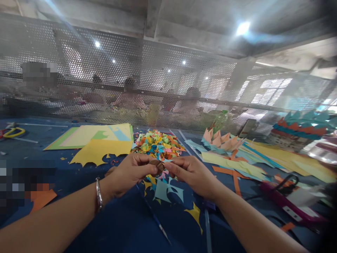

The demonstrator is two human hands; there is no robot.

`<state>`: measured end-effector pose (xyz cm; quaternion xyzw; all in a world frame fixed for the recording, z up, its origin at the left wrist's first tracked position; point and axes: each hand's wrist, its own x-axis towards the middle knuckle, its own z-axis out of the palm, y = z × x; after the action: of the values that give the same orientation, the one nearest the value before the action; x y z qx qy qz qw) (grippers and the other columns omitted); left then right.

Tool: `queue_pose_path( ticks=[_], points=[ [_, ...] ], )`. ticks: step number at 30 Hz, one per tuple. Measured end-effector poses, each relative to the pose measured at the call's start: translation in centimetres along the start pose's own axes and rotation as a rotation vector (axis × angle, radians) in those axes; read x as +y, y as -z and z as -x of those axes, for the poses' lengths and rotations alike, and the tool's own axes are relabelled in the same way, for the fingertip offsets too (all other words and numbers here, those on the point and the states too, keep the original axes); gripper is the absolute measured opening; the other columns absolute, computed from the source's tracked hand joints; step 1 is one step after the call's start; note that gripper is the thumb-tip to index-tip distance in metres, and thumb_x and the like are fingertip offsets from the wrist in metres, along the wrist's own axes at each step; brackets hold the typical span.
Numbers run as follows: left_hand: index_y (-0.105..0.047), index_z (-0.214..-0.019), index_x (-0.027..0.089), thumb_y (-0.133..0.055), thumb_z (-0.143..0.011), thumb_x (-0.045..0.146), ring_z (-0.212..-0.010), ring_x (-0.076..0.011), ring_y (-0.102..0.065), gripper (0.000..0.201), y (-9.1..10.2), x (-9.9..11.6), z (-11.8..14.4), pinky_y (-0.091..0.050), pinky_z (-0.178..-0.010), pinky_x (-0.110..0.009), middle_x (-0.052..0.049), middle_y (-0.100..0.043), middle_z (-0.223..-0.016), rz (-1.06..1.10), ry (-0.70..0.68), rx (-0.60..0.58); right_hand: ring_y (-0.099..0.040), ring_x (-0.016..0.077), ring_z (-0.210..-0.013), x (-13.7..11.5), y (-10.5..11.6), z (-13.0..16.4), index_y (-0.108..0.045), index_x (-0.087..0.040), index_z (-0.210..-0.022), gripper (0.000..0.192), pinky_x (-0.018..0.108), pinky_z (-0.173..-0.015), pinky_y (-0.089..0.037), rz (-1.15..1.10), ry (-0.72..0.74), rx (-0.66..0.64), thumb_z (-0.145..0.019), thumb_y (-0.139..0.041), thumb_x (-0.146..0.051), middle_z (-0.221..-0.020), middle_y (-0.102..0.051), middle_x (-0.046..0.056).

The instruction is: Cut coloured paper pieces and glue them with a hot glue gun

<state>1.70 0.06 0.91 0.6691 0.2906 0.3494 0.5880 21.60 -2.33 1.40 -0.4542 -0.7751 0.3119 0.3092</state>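
Observation:
A small rounded brown piece (157,168), perhaps paper, is held up between my two hands over the table. The thumb and fingers of my left hand (129,174) pinch its left side; a silver bangle circles that wrist. My right hand (191,174) is closed in a pinch at the right edge of the same piece. Just beyond my fingertips lies a heap of small coloured paper pieces (158,142). Beneath my hands are light blue paper offcuts (163,189), with a yellow scrap (195,214) nearer me and a thin blue stick-like tool (155,218).
Left are stacked coloured sheets (79,135), a cut yellow sheet (92,151) and yellow-handled scissors (14,133). Right are peach folded-paper points (217,138), paper strips (237,165), a purple power strip (292,205) and a paper crown (302,124). A perforated metal screen (163,77) stands behind.

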Motion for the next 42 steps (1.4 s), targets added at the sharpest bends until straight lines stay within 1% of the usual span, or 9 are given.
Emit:
queue_pose_path(
  ticks=[12,18,22,26,30,33,35,39,42],
  points=[
    [-0.062,-0.065,0.016,-0.056,-0.071,0.020,-0.046,-0.0063,-0.025,0.010,0.5,-0.3,-0.3,-0.015,-0.044,-0.025,0.005,-0.049,-0.059,-0.039,0.065,-0.025,-0.026,0.0095,-0.047,0.5,-0.6,-0.4,-0.045,-0.020,-0.057,0.042,0.027,-0.045,-0.020,-0.058,-0.036,0.025,-0.089,-0.046,-0.047,-0.051,-0.029,-0.006],
    [-0.057,-0.068,0.016,-0.061,-0.073,0.026,-0.046,-0.0053,-0.037,0.012,0.9,0.0,-0.3,-0.027,-0.042,-0.020,0.004,-0.055,-0.066,-0.099,0.106,-0.037,-0.022,0.0088,-0.041,1.0,-0.8,-0.9,-0.053,-0.019,-0.059,0.044,0.025,-0.041,-0.018,-0.146,-0.149,0.152,-0.087,-0.045,-0.053,-0.044,-0.025,-0.008],
    [-0.054,-0.077,0.016,-0.064,-0.075,0.037,-0.045,-0.0073,-0.054,0.023,1.6,0.4,0.0,-0.033,-0.043,-0.020,-0.001,-0.065,-0.072,-0.188,0.147,-0.142,-0.018,0.0081,-0.040,1.2,-0.7,-1.0,-0.055,-0.019,-0.064,0.045,0.024,-0.040,-0.015,-0.215,-0.243,0.209,-0.085,-0.046,-0.058,-0.044,-0.025,-0.009],
    [-0.060,-0.074,0.015,-0.061,-0.077,0.042,-0.054,-0.0120,-0.059,0.027,2.3,1.0,0.3,-0.038,-0.048,-0.022,-0.004,-0.066,-0.073,-0.275,0.191,-0.288,-0.019,0.0087,-0.041,1.6,-0.6,-1.0,-0.058,-0.019,-0.066,0.046,0.025,-0.041,-0.017,-0.136,-0.215,0.219,-0.084,-0.046,-0.059,-0.045,-0.023,-0.009],
    [-0.064,-0.057,0.016,-0.057,-0.079,0.040,-0.050,-0.0118,-0.050,0.033,2.9,1.7,0.6,-0.036,-0.049,-0.023,-0.001,-0.060,-0.056,-0.497,0.174,-0.408,-0.022,0.0095,-0.045,1.9,-0.6,-0.9,-0.057,-0.019,-0.065,0.044,0.026,-0.043,-0.018,0.017,-0.162,0.207,-0.084,-0.048,-0.057,-0.048,-0.025,-0.007],
    [-0.062,-0.048,0.018,-0.055,-0.079,0.038,-0.041,-0.0101,-0.039,0.038,3.0,2.1,0.8,-0.027,-0.044,-0.024,0.001,-0.052,-0.044,-0.758,0.124,-0.388,-0.025,0.0101,-0.046,1.9,-0.6,-0.9,-0.053,-0.019,-0.063,0.042,0.027,-0.045,-0.020,0.106,-0.122,0.194,-0.086,-0.047,-0.055,-0.050,-0.029,-0.006],
    [-0.064,-0.049,0.019,-0.052,-0.080,0.036,-0.040,-0.0103,-0.039,0.038,2.8,2.2,0.9,-0.025,-0.043,-0.024,0.001,-0.052,-0.043,-0.869,0.101,-0.375,-0.026,0.0102,-0.047,1.8,-0.6,-0.9,-0.048,-0.020,-0.059,0.044,0.027,-0.045,-0.021,0.149,-0.109,0.191,-0.087,-0.046,-0.055,-0.050,-0.030,-0.006],
    [-0.066,-0.055,0.020,-0.052,-0.078,0.030,-0.044,-0.0120,-0.045,0.029,2.6,2.4,1.2,-0.026,-0.045,-0.024,-0.001,-0.057,-0.049,-1.010,0.052,-0.311,-0.025,0.0099,-0.045,1.5,-0.6,-0.8,-0.039,-0.021,-0.055,0.047,0.027,-0.044,-0.018,0.208,-0.109,0.180,-0.087,-0.046,-0.055,-0.048,-0.027,-0.006],
    [-0.061,-0.048,0.021,-0.060,-0.067,0.025,-0.041,-0.0115,-0.042,0.019,2.9,2.7,1.6,-0.022,-0.042,-0.024,0.001,-0.053,-0.045,-1.080,0.073,-0.309,-0.024,0.0098,-0.045,1.4,-0.7,-0.8,-0.038,-0.021,-0.055,0.046,0.027,-0.043,-0.017,0.222,-0.103,0.177,-0.086,-0.046,-0.055,-0.048,-0.026,-0.006]
  ],
)
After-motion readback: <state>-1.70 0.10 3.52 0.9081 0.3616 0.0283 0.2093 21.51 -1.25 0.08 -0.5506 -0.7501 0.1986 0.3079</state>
